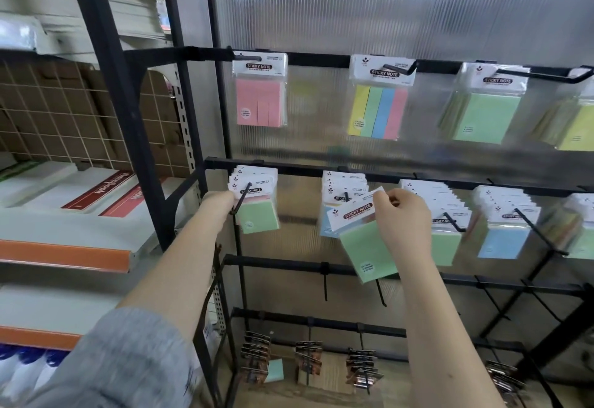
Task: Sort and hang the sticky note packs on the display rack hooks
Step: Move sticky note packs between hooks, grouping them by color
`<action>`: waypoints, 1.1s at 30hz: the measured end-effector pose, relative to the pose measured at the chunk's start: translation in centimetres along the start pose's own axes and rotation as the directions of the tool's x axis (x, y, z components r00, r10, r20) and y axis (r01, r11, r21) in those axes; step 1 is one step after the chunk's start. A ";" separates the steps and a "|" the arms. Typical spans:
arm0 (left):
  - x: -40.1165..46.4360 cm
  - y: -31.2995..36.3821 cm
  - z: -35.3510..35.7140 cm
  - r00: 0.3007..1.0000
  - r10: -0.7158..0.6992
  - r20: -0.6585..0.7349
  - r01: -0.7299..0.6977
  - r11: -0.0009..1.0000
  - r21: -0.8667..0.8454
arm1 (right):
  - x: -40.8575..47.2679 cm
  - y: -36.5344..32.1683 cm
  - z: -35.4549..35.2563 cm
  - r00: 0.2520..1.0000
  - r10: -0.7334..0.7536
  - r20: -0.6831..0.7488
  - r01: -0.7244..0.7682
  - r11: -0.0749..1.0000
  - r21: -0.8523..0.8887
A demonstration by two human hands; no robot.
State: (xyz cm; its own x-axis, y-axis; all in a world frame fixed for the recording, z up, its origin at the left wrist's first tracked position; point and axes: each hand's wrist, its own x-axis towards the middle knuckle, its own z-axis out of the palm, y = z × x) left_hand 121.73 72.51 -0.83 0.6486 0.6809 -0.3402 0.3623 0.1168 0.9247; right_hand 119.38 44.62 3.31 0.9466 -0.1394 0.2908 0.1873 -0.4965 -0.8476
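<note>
Now | right hand (401, 214) fingers pinch green pack (366, 240) | left hand (218, 203) touches hook (242, 197)

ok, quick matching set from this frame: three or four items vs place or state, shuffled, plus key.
Items
1. pink sticky note pack
2. four-colour striped sticky note pack
3. loose green sticky note pack
4. left hand

Place or state
A. pinched by the right hand
B. top rail, leftmost hook
C. at the middle rail's leftmost hook
D. top rail, second hook

Pairs: 1-B, 2-D, 3-A, 4-C
</note>
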 end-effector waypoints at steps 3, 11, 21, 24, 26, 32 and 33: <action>0.5 -0.9 -0.4 1.000 0.017 0.010 -0.017 1.000 -0.009 | 0.0 -0.2 -0.2 1.000 -0.001 -0.018 0.001 1.000 0.009; -1.4 -3.4 0.0 0.965 0.141 0.221 -0.118 0.987 -0.113 | -0.2 -0.4 -0.2 1.000 0.009 -0.022 -0.008 0.999 0.044; -1.7 -4.0 -0.2 0.970 0.200 0.140 -0.196 0.980 -0.045 | -0.7 -0.9 -1.0 0.999 0.016 -0.051 -0.012 0.997 0.070; -2.2 -4.2 -0.8 0.975 0.203 0.089 -0.198 0.978 -0.060 | -0.9 -1.1 -1.0 0.998 0.013 -0.069 -0.006 0.995 0.102; -3.0 -4.3 -1.1 0.975 0.220 0.026 -0.218 0.975 -0.052 | -1.1 -1.3 -0.8 0.997 0.007 -0.078 0.002 0.993 0.114; -5.3 -4.7 -2.1 0.945 0.320 -0.069 -0.310 0.943 0.124 | -1.4 -1.4 -0.4 0.996 -0.018 -0.089 0.028 0.994 0.108; -5.6 -4.7 -2.3 0.936 0.344 -0.074 -0.330 0.930 0.160 | -1.4 -1.3 -0.4 0.995 -0.028 -0.093 0.038 0.993 0.108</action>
State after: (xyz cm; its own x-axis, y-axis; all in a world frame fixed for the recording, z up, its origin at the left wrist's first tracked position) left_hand 114.81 69.78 -2.90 0.6826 0.7307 0.0126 0.2302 -0.2314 0.9452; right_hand 117.69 45.15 4.20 0.9123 -0.2045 0.3548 0.2509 -0.4056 -0.8789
